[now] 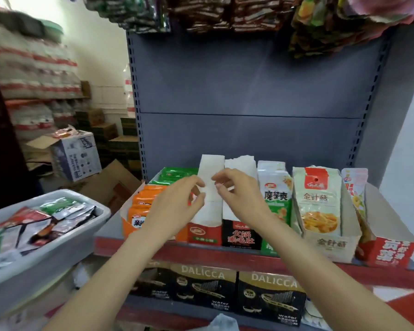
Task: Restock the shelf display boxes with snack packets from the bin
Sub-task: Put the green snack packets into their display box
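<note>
My left hand (177, 201) and right hand (237, 194) both up at the red display box (204, 232) on the shelf (249, 256), fingers curled at its raised white flap (210, 177) — whether they pinch it I cannot tell, grey bin (65, 244) of snack packets (46, 223) low at my left.

**Shelf and its load**

Grey metal shelf (261, 255) with red front edge carries a row of open display boxes, side by side. From left: orange box (129, 225) with orange packets, green packets (177, 174) behind it; red box (204, 232) with tall white flap; black box (242, 235), also white-flapped; green box (269, 247); beige mushroom box (332, 244); red box at far right (390, 252). Lower shelf (153, 304) holds dark DALICCA wafer cartons (270, 295), apparently three; the leftmost is blurred.
</note>
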